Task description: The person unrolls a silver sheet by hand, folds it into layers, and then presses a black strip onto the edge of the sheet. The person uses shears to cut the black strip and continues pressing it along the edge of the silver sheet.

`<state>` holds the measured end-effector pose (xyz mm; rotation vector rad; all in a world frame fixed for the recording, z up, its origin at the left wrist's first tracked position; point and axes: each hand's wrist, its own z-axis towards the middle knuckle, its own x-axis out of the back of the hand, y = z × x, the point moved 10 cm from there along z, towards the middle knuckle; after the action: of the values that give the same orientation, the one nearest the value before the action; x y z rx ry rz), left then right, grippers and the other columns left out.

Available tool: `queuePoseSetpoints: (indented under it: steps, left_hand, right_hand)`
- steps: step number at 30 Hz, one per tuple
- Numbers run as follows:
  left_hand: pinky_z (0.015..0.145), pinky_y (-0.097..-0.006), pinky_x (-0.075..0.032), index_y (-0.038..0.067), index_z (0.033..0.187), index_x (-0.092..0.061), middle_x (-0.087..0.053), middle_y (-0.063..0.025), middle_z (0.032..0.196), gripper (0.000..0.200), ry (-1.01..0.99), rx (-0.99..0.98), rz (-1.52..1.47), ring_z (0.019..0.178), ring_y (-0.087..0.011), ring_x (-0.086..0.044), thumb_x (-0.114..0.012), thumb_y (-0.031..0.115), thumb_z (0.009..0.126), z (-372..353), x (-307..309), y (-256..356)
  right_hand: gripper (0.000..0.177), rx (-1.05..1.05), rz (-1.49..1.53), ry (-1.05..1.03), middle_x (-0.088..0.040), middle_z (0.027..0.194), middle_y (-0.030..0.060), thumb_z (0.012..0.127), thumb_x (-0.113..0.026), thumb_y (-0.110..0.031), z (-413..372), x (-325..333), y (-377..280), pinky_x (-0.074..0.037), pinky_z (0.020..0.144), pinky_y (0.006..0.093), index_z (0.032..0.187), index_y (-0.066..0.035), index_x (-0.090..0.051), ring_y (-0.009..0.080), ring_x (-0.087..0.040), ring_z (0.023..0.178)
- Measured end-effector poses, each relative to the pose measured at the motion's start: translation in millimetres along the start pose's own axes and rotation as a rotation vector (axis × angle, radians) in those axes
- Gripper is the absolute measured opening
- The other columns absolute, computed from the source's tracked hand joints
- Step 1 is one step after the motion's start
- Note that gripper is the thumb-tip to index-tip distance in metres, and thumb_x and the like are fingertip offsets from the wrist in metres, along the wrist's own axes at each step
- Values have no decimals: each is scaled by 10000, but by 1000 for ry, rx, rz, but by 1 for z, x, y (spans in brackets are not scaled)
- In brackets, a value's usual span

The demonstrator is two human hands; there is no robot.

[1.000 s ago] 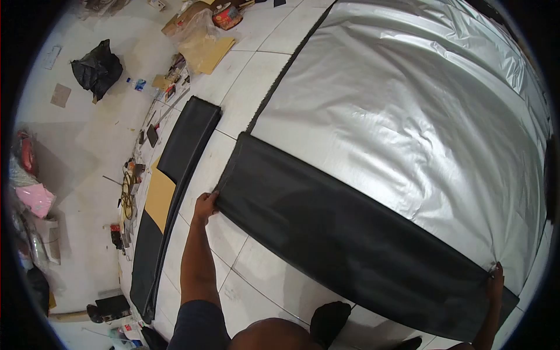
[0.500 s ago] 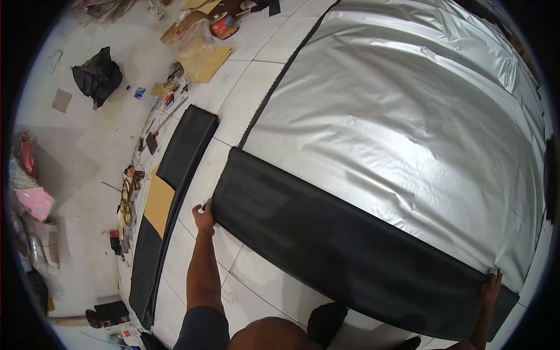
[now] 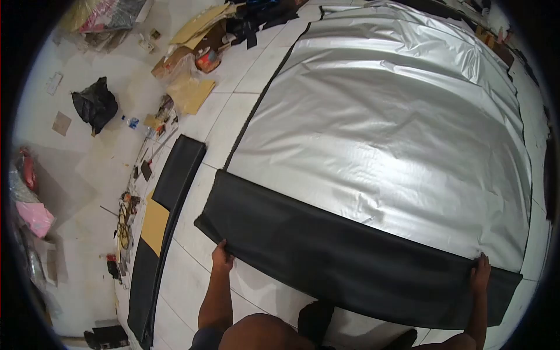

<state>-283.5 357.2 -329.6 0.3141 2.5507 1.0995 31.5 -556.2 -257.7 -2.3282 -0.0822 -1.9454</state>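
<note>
Silver/blk fabric (image 3: 373, 166) on wht-tile flr (image 3: 244, 70)

Head cam, qty 1: looks fwd & down fr. above; wide rnd view; L hand (image 3: 222, 258) & R hand (image 3: 480, 274) near, silver sheet (image 3: 373, 140) beyond.

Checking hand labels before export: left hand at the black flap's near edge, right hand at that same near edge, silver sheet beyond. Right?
Not quite: the head view shows the right hand at the far edge of the black flap, where it meets the silver sheet. The left hand is at the near edge, as you say.
</note>
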Motion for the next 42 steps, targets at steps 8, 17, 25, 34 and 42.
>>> queuePoseSetpoints:
  steps: [8,17,25,34,42]
  left_hand:
    - [652,-264,-486,75,1170,-496,-580,-66,1130,326,-355,278,-131,923,-164,-586,-560,223,887,-58,-45,-81]
    - [972,-358,-384,-1,1169,-539,-561,-93,1195,384,11,-29,32,1085,-234,-517,-559,257,885,-35,-25,-53]
    - [1024,-550,-256,16,1374,-311,-258,-246,1416,650,28,-1008,1714,1299,-437,-248,-549,374,886,-157,-186,-36]
    - [1068,-543,-196,34,1388,-308,-262,-222,1434,642,-497,-1375,2087,1317,-392,-270,-411,454,913,-212,-270,-148]
    - [1086,-541,-168,102,1454,-135,-59,-241,1489,750,-542,-934,2312,1349,-446,-133,-380,546,902,-220,-282,-151]
  right_hand:
    - [521,-22,51,4,-323,1399,214,793,-495,-158,-14,21,-25,-184,1067,539,1284,-31,-376,422,-271,1302]
    - [481,-101,173,288,-422,1306,229,796,-606,-173,-111,61,-63,-262,1037,495,1238,-36,-476,407,-362,1242]
    - [568,19,246,91,-367,1369,184,800,-618,-394,-168,19,-143,-202,1052,547,1274,-112,-481,372,-298,1298]
    - [690,-240,85,53,-217,1468,197,847,-471,-581,-181,-9,-34,-108,1060,598,1399,-189,-339,405,-194,1352]
    - [695,-941,86,244,-282,1424,247,863,-461,-569,-256,-22,243,-216,1045,566,1387,-126,-352,439,-252,1318]
